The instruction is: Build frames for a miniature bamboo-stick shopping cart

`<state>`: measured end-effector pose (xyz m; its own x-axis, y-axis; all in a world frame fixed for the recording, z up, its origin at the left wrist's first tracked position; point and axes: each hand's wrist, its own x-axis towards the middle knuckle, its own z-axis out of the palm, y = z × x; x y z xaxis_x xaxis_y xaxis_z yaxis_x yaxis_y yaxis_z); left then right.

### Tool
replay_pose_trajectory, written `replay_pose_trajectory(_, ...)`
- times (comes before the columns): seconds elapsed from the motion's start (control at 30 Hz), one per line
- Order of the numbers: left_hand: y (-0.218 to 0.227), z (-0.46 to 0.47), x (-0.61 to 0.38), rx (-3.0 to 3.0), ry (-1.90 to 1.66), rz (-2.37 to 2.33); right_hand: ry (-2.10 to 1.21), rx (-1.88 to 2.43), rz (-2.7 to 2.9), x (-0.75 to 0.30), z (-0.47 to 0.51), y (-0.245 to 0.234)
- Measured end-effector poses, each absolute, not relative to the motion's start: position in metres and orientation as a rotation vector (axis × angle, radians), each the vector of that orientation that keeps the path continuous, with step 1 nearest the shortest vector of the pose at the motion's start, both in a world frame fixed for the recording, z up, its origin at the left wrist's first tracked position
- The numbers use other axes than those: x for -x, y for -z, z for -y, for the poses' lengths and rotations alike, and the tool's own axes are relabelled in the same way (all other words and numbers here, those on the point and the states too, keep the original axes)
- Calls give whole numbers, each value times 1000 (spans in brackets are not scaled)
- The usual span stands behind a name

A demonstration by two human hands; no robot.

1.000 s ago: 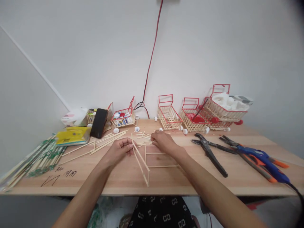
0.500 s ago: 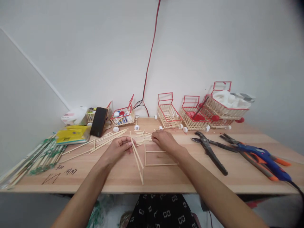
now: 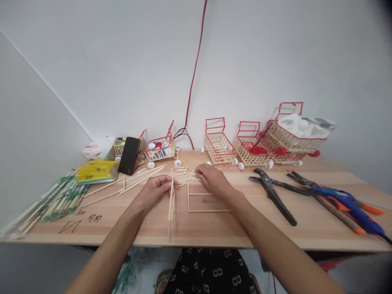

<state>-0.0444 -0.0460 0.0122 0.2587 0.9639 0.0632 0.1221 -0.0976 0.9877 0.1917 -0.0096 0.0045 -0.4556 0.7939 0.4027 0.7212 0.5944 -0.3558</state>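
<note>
My left hand (image 3: 157, 188) is closed on a narrow frame of thin wooden sticks (image 3: 170, 212), pinched near its upper end and seen almost edge-on. Just right of it, my right hand (image 3: 212, 178) reaches down to a scatter of short cut sticks (image 3: 186, 177). Its fingers are drawn together at the pieces; whatever lies between the fingertips is hidden. Flat on the table below that hand is a second, rectangular stick frame (image 3: 208, 211), its right end covered by my right wrist.
Small stick-built shopping carts (image 3: 219, 147) with red trim line the wall. Pliers (image 3: 274, 200) and a blue hot glue gun (image 3: 339, 200) lie right. Bundled sticks (image 3: 63, 200), a yellow packet (image 3: 96, 172), a phone (image 3: 129, 155) and long loose sticks (image 3: 104, 199) are left.
The frame in my left hand has turned, from slanting with its sides apart to nearly upright and edge-on. My right hand stays at the short sticks, shifted only slightly.
</note>
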Motion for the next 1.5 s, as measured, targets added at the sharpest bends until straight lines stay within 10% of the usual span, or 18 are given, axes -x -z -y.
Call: replay_pose_trajectory(1.5, -16, 48, 41, -1393, -953, -1092, -151, 1037, 2250, -184, 20, -3)
